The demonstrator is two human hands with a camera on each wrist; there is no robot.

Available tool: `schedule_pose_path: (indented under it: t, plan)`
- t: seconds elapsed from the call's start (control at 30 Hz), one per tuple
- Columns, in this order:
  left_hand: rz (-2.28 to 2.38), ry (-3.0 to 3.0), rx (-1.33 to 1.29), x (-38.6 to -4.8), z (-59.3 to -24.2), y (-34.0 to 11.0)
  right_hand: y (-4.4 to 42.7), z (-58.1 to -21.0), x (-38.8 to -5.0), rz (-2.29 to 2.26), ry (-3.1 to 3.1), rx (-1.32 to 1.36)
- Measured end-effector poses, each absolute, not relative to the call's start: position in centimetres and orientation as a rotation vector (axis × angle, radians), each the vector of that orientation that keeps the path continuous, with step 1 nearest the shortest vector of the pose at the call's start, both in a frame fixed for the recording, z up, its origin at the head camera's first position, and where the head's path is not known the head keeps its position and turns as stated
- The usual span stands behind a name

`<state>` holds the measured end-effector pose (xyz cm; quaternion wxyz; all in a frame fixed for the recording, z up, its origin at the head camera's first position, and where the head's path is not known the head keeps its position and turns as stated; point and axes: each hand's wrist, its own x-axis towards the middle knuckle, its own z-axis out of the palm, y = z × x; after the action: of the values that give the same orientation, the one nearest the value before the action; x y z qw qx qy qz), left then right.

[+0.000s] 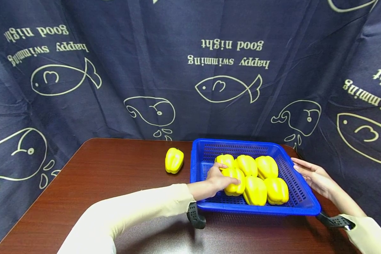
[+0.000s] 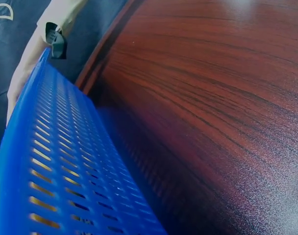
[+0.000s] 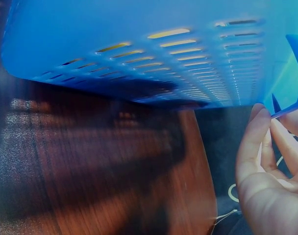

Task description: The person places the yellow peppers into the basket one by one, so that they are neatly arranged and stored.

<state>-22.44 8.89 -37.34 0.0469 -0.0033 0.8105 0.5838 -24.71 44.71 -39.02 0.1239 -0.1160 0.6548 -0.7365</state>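
Several yellow bell peppers (image 1: 256, 190) lie in a blue plastic basket (image 1: 257, 209) on the right side of the table. My left hand (image 1: 218, 179) reaches over the basket's left side and grips the front-left bell pepper (image 1: 235, 188), thumb and fingers around it. In the left wrist view only the outside of the slotted basket wall (image 2: 85, 161) shows, so that grip is hidden there. At the right rim is my right hand (image 1: 319, 180); in the right wrist view its fingers (image 3: 257, 129) pinch the rim's edge. Another yellow bell pepper (image 1: 174, 160) lies on the table left of the basket.
The brown wooden table (image 1: 120, 169) has its far edge close to a dark blue curtain (image 1: 165, 70) with fish and whale drawings. The basket's far right corner reaches near the table's right edge. Black straps (image 1: 334, 221) sit at both wrists.
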Motion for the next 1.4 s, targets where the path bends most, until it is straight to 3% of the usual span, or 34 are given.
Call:
schedule_pose_path:
  t: [1.4]
  plan:
    - [1.575, 2.583, -0.039, -22.07, -38.27, 9.48, 44.82, -39.20, -24.75, -2.164, 1.873, -0.342]
